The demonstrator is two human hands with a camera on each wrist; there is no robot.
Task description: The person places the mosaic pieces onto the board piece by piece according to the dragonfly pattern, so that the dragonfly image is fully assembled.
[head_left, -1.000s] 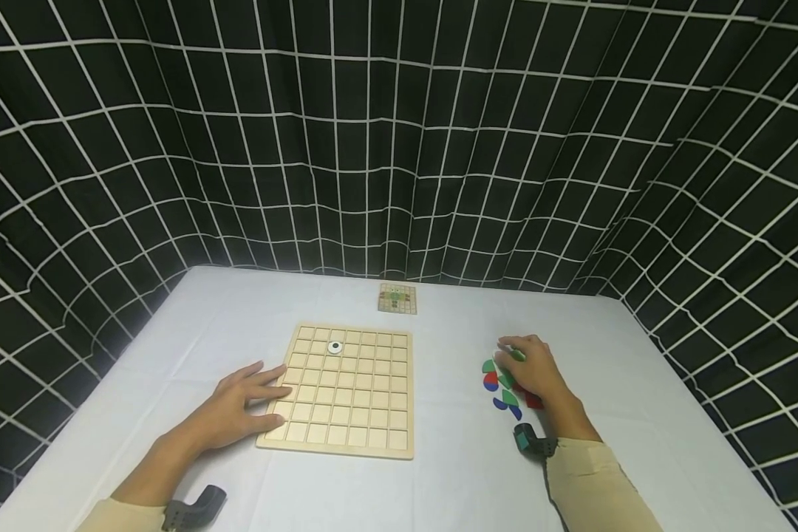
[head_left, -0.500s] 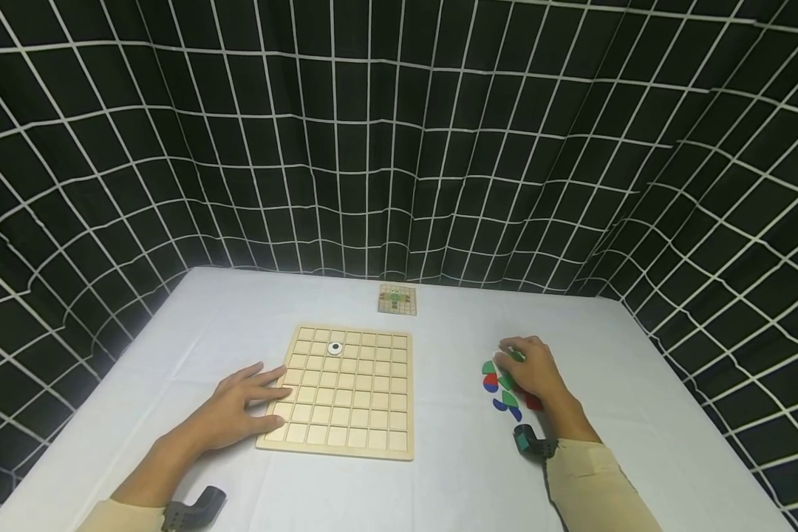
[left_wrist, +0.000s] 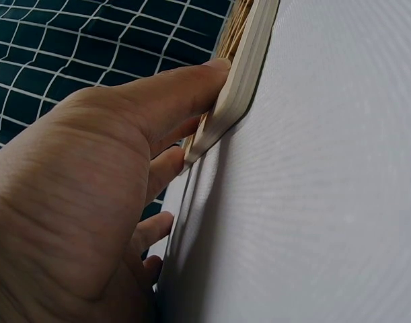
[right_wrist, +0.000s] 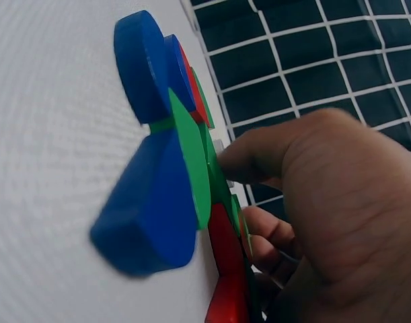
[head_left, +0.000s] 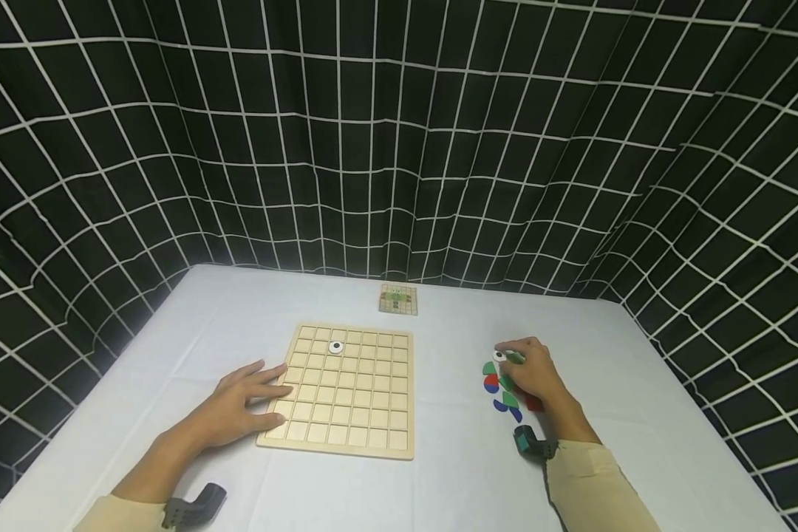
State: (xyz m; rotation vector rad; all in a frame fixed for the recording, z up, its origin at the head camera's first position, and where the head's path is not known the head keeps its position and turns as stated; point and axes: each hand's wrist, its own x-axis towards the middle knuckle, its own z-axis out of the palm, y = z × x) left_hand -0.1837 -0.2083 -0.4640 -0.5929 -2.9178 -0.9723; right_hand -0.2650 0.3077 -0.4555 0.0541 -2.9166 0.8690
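Note:
My left hand [head_left: 242, 406] lies with fingers spread on the left edge of a wooden grid board [head_left: 346, 448]; in the left wrist view the thumb [left_wrist: 185, 87] rests on the board's rim. One round white eye disc [head_left: 335, 347] with a black centre sits in an upper cell. Over at the right, my right hand [head_left: 535, 369] pinches a second eye disc [head_left: 499, 356] between thumb and index finger, beside a loose pile. In the right wrist view the thumb [right_wrist: 249, 151] partly hides that disc behind green pieces [right_wrist: 192, 161].
Around the right hand lie green, red and blue pieces, including a red-and-blue round [head_left: 490, 383], a blue piece [head_left: 516, 415] and a red piece [head_left: 534, 403]. A small pattern card [head_left: 397, 299] lies beyond the board. A black gridded curtain [head_left: 372, 148] surrounds the white table.
The second eye disc, mostly hidden before, now shows its black centre between the right thumb and index finger. The left hand stays on the board.

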